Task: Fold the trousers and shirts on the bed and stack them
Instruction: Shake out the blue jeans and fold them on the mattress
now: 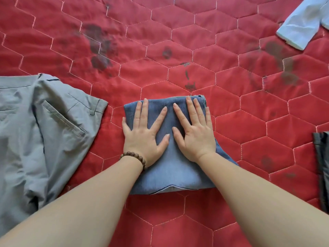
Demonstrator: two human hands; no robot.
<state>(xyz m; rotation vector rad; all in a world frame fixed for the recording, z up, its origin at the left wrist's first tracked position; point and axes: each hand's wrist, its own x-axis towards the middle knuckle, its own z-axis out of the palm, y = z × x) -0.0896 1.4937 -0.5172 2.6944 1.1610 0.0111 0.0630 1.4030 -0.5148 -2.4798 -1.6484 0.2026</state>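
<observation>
Folded blue jeans (171, 172) lie in a compact rectangle at the middle of the red quilted bed (178, 43). My left hand (145, 134) presses flat on the left half of the jeans, fingers spread and straight, a bead bracelet on its wrist. My right hand (194, 131) lies flat on the right half, fingers spread too. Grey trousers (41, 132) are spread unfolded at the left, a back pocket facing up. A light blue garment (302, 24) lies at the far right corner.
A dark grey garment (323, 166) pokes in at the right edge. Dark stains mark the quilt beyond the jeans. Bare red quilt stretches between the jeans and the garments around them.
</observation>
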